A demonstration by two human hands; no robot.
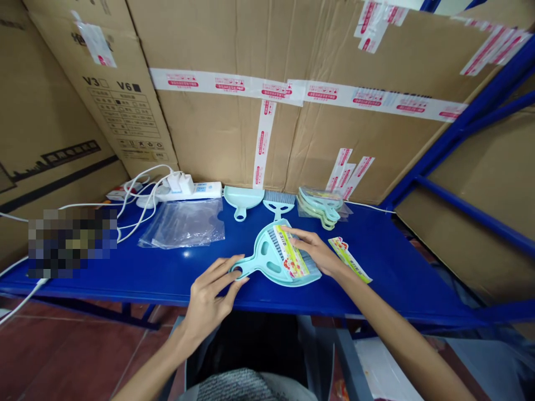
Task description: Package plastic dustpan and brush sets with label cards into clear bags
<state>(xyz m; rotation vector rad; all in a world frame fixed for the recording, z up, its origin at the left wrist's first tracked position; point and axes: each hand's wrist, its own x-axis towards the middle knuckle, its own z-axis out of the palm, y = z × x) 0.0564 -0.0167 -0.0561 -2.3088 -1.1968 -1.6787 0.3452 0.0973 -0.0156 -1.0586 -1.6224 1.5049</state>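
Observation:
In front of me a light teal dustpan (288,225) lies on the blue table, with a matching hand brush (273,266) nested in it. A colourful printed label card (296,257) rests across the brush's bristles. My left hand (215,287) pinches the looped handle end between thumb and fingers. My right hand (315,249) is at the far side of the pan, its fingers closed over the upper end of the card; the thumb is partly hidden. A second label card (350,260) lies on the table, to the right of my right hand.
Behind stand another dustpan (243,196), another brush (279,206) and a bagged stack of sets (321,205). Clear plastic bags (184,225), a white power strip (200,190) with cables and a blurred-out object (73,243) are at left. Cardboard walls (217,133) enclose the blue table (397,267).

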